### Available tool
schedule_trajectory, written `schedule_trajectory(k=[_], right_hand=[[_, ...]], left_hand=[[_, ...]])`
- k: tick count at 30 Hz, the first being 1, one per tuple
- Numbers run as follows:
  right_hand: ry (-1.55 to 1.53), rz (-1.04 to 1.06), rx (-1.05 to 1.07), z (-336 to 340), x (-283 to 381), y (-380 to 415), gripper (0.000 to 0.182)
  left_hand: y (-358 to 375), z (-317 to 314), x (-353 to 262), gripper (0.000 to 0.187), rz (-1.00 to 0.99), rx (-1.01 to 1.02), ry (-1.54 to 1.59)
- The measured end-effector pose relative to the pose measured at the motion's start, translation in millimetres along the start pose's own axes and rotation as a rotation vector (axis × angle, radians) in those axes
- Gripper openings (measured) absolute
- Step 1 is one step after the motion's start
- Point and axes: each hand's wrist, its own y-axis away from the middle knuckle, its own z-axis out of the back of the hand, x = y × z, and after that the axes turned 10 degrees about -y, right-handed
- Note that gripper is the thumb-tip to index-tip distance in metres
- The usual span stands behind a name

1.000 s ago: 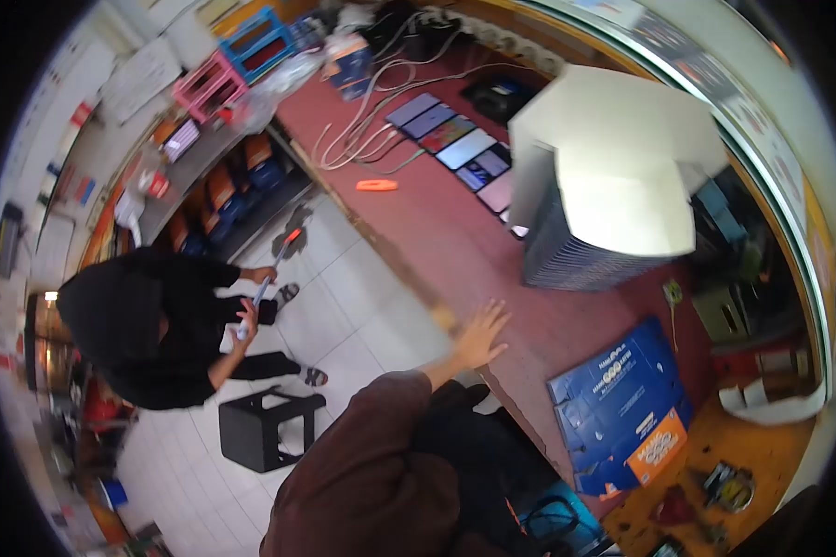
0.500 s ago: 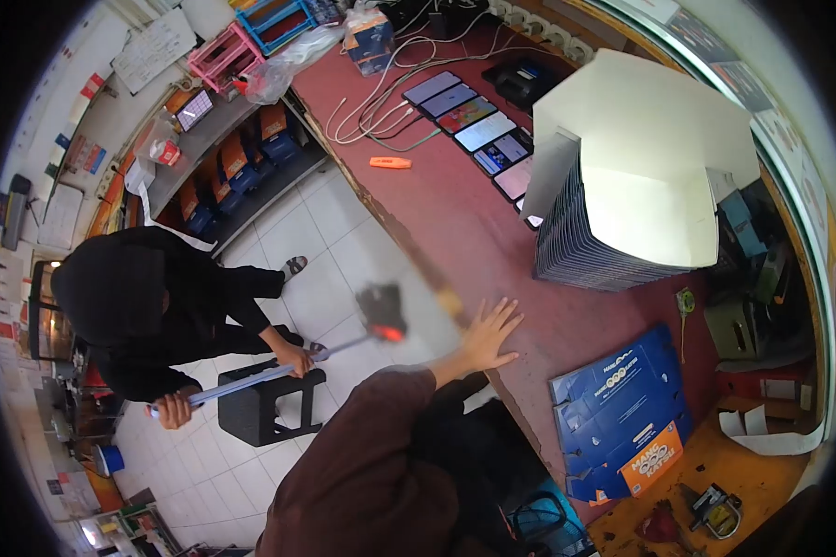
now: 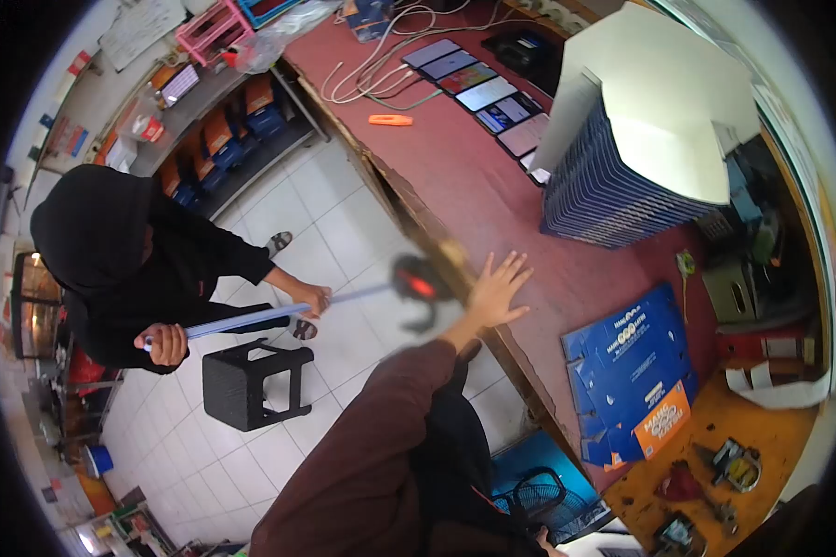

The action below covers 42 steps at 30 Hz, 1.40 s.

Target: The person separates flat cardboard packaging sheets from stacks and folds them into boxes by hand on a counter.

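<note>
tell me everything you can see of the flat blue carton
The blue carton looks like printed cardboard, with white lettering, an orange panel and cut flaps along its left edge in the picture. It lies flat on the red tabletop, apart from the left hand; no hand touches it.

The floor (image 3: 344, 246) consists of pale square tiles with visible joints. A black stool (image 3: 228, 388) stands on it. A grey shelf unit (image 3: 192, 104) adjoins the white wall (image 3: 102, 90). Warm light (image 3: 35, 295) shows at far left. A wooden surface (image 3: 769, 429) occupies the lower right.
</note>
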Motion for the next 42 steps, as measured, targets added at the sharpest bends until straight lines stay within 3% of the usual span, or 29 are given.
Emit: schedule_trajectory(k=[5,9,21,23,24,25,27,29,31,33,35,37,38,40,42], right_hand=[[-0.052,-0.057,0.069,-10.0,-20.3,-5.2,0.125],[-0.174,0.079,0.046,-15.9,-31.7,-5.3,0.129],[-0.276,0.04,0.05,-8.4,-33.7,2.4,0.123],[-0.425,0.08,0.006,-17.7,-40.1,-5.8,0.12],[-0.494,0.149,-0.103,-20.8,-45.5,-5.5,0.103],[-0.517,0.125,-0.12,-23.6,-46.5,-1.6,0.103],[-0.784,0.26,-0.553,-28.6,-46.1,21.4,0.069],[-1.05,0.495,-0.478,2.2,-8.4,67.5,0.035],[-1.404,0.72,-0.296,14.4,40.5,69.7,0.023],[-1.367,0.811,-0.11,60.0,89.3,65.6,0.028],[-1.344,1.008,-0.097,76.0,147.9,18.3,0.035],[-1.034,1.006,-0.29,103.6,190.6,-10.0,0.052],[-1.037,0.983,-0.293,109.9,201.4,-19.8,0.052],[-0.667,0.875,-0.175,125.2,220.7,-34.4,0.065],[-0.596,0.8,-0.131,123.4,222.9,-23.9,0.068]], left_hand=[[2.3,2.3,-3.5,0.068,0.032,0.064,-0.09],[-0.3,17.3,-7.9,0.062,0.044,0.145,-0.104],[0.8,3.5,-2.3,0.062,0.042,0.081,-0.027],[3.2,-1.9,2.3,0.062,0.025,0.068,-0.012],[3.7,-8.2,6.0,0.062,0.022,0.025,0.019],[1.8,-14.3,7.4,0.062,0.014,-0.023,0.057],[3.9,-27.4,7.0,0.062,0.042,-0.024,0.108],[-0.9,-9.3,1.3,0.062,0.001,0.039,-0.008],[-1.1,0.8,-2.2,0.062,-0.005,0.033,0.007],[-1.7,6.5,-5.6,0.062,-0.014,0.011,0.035],[-4.6,9.5,-8.7,0.062,-0.026,-0.008,0.049],[-9.0,8.9,-9.1,0.063,-0.053,-0.004,0.05],[-6.3,8.8,-9.7,0.064,-0.042,0.007,0.053],[-5.7,9.4,-9.2,0.065,-0.05,0.032,0.056],[-11.1,9.5,-9.6,0.065,-0.025,0.056,0.06]])
